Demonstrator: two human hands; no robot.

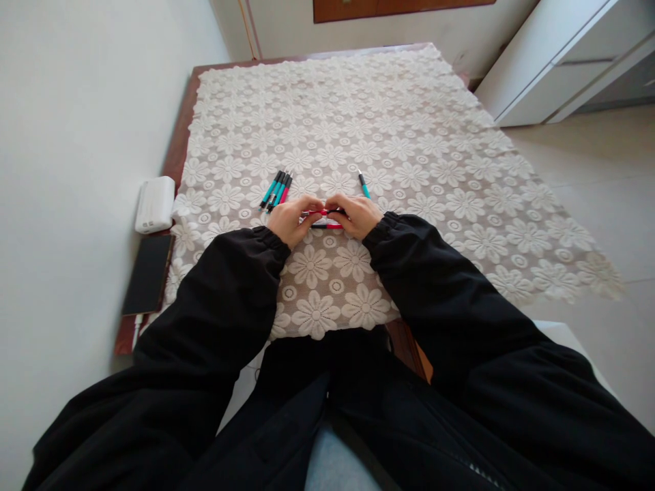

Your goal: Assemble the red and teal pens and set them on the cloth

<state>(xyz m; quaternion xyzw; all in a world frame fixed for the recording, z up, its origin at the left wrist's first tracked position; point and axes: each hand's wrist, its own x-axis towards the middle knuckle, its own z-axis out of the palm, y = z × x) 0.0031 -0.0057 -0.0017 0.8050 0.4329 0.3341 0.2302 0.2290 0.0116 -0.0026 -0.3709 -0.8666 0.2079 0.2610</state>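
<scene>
Both hands meet over the near part of the table. My left hand (295, 219) pinches one end of a red and black pen (324, 212), and my right hand (357, 214) has its fingers closed on the other end. Just below the fingertips a second red and black pen (333, 226) lies sideways on the lace cloth. Left of my left hand, several teal and black pens (273, 189) lie side by side with a red one (286, 191) among them. A single teal and black pen (364, 184) lies beyond my right hand, its lower end close to the hand.
A lace tablecloth (327, 129) with flower patterns covers the wooden table. Along the left edge are a white power adapter or bank (155, 203) and a dark phone (147, 274) with a white cable (137, 330). A wall borders the left side; a white cabinet (542, 65) stands back right.
</scene>
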